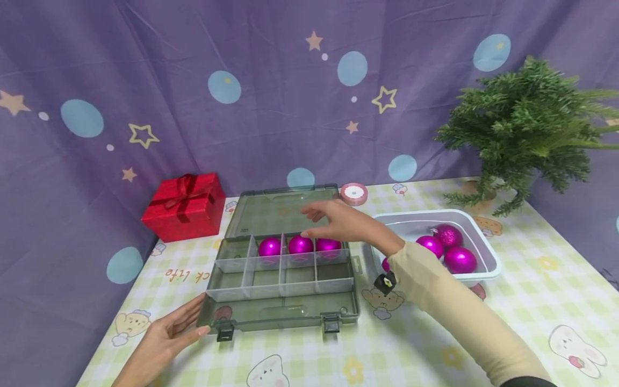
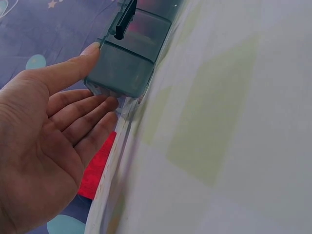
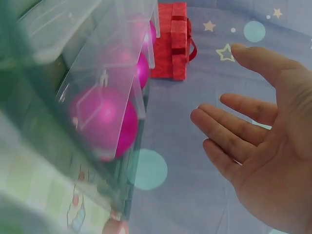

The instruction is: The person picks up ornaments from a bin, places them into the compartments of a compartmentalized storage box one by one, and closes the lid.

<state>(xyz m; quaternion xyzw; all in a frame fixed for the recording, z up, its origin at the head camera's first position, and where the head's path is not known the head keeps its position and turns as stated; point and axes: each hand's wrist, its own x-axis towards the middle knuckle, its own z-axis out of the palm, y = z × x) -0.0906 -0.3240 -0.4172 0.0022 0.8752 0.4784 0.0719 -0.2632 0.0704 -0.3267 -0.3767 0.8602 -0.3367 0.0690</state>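
Observation:
A grey see-through divider box lies with its lid folded back. Three shiny magenta balls sit in its back row, in the compartments right of the back left one. My left hand holds the front left corner, thumb at the front and fingers along the side; the left wrist view shows this grip on the box. Above the back row hovers my right hand, fingers spread and holding nothing. In the right wrist view that hand is apart from the nearest ball.
Right of the box stands a white tray with several magenta balls. A red gift box is at back left, a pink ribbon roll behind the box, and a small artificial fir tree at back right.

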